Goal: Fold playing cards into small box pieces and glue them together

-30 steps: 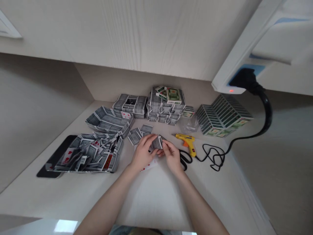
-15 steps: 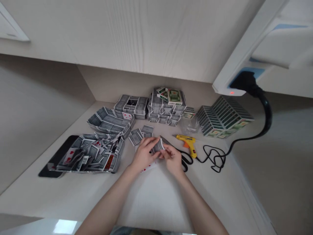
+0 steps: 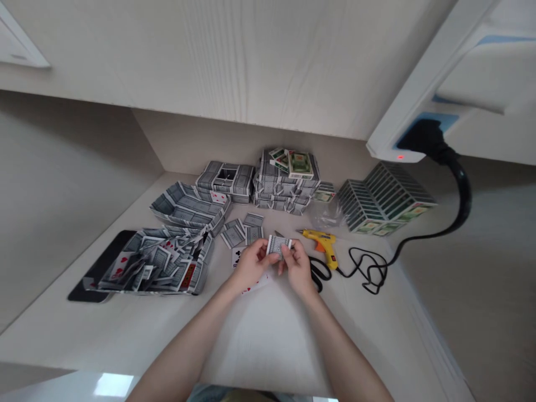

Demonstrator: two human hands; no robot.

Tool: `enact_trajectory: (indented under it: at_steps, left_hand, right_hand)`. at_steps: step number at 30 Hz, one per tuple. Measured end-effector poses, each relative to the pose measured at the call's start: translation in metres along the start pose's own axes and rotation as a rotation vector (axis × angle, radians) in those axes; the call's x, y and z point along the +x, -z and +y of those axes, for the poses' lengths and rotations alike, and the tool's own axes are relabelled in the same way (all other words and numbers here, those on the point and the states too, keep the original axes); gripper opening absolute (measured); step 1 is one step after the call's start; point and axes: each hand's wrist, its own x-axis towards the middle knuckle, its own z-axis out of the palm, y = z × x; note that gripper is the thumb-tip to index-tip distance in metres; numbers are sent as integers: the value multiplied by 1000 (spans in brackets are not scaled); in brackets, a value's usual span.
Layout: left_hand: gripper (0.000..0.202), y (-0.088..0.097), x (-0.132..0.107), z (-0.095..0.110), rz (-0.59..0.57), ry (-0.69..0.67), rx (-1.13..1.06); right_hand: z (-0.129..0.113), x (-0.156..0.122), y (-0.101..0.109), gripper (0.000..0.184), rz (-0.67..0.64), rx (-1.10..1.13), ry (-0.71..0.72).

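Note:
Both of my hands meet over the middle of the white desk [image 3: 259, 346]. My left hand [image 3: 250, 263] and my right hand [image 3: 298, 266] pinch a small folded piece of grey-backed playing card [image 3: 278, 246] between thumbs and fingers, holding it upright just above the desk. A few loose cards [image 3: 240, 233] lie flat right behind my hands, one face up with a black club. More card faces with red pips peek out under my left hand.
A card-built tray full of loose cards [image 3: 157, 265] rests on a black pad at left. More card trays [image 3: 190, 206] and card boxes [image 3: 285, 181] line the back. Card packs [image 3: 383, 204] stand at right. A yellow glue gun [image 3: 321, 244], scissors and black cable [image 3: 368, 271] lie right of my hands.
The card piece has been turned from lying tilted between my hands to standing upright facing me. Both hands have drawn slightly closer together.

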Motion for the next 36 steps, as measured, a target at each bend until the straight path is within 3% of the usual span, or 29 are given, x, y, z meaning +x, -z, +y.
enact_trajectory:
  at_steps: [4, 9, 16, 19, 22, 25, 27, 31, 33, 36]
  left_hand:
    - [23, -2, -3, 3, 45, 54, 90]
    - [24, -9, -6, 6, 70, 24, 272]
    - [28, -10, -9, 6, 126, -30, 466]
    - [32, -1, -5, 6, 218, -30, 459]
    - [33, 16, 3, 1, 381, 24, 406]
    - [27, 31, 13, -8, 490, 96, 389]
    - [37, 37, 17, -15, 508, 124, 357]
    - [58, 39, 17, -19, 576, 135, 257]
    - [52, 38, 16, -16, 604, 128, 227]
    - [40, 39, 14, -11, 615, 115, 213]
  right_hand:
    - [-2, -6, -8, 34, -39, 16, -69]
    - [0, -6, -14, 45, 129, -55, -162]
    - [5, -6, -12, 44, 206, -206, -34]
    - [7, -7, -12, 42, 154, -227, 10]
    - [8, -6, -11, 35, 107, -311, 91]
    - [6, -5, -9, 24, 68, -488, 247]
    - [4, -6, -10, 22, -20, -613, 356]
    - [4, -9, -16, 52, -216, -746, 405]
    - [7, -9, -17, 61, -234, -773, 381]
    - [13, -8, -17, 59, -211, -787, 368]
